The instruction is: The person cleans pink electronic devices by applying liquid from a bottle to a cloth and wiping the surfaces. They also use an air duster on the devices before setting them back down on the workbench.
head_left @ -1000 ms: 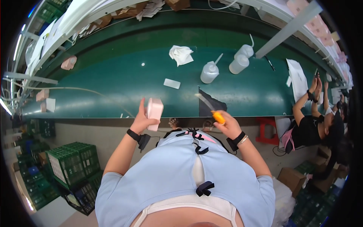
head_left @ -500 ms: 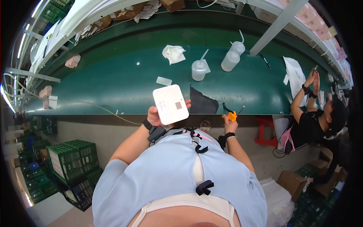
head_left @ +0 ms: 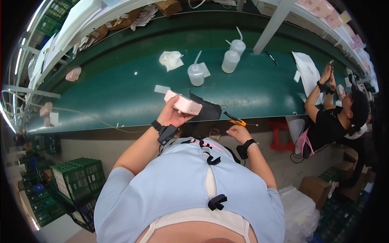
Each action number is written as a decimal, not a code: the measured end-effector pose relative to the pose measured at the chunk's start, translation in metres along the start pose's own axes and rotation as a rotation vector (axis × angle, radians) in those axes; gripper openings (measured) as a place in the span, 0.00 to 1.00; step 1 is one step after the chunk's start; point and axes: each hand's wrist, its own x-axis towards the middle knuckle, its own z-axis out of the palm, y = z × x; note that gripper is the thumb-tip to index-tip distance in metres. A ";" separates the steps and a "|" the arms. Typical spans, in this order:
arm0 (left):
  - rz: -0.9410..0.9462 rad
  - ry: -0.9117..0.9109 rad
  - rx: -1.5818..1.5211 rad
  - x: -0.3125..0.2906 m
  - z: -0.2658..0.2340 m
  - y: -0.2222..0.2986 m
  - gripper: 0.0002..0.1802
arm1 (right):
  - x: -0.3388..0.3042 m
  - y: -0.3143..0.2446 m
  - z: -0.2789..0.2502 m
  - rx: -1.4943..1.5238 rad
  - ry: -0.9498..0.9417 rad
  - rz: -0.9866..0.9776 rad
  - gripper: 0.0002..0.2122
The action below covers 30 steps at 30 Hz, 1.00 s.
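My left hand (head_left: 172, 112) grips a pale pink box-shaped device (head_left: 185, 104), tilted so that its narrow side with small openings shows. It is held above the near edge of the green worktable, beside a black cloth (head_left: 206, 108). At the table edge to the right, my right hand (head_left: 239, 133) is closed with curled fingers around an orange-and-black hand tool (head_left: 237, 120). A thin tip sticks out from the tool's right end; its exact kind is unclear. A small white rectangular piece (head_left: 162, 88) lies just beyond the device.
Several translucent squeeze bottles (head_left: 197, 76) stand farther back, near a crumpled white cloth (head_left: 171, 60). A pen (head_left: 272, 58) lies right of them. At the right sits a co-worker (head_left: 334, 109) with raised hands. Green crates (head_left: 79, 176) are stacked left; a red stool (head_left: 280, 135) is under the table.
The device has tipped from its flat, labelled face to its narrow side. The orange-and-black tool has turned in my right hand. The whole view has shifted slightly.
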 end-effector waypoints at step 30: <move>2.669 -0.542 1.662 -0.248 0.216 -0.045 0.21 | 0.162 0.120 -0.233 2.310 0.013 -0.146 0.20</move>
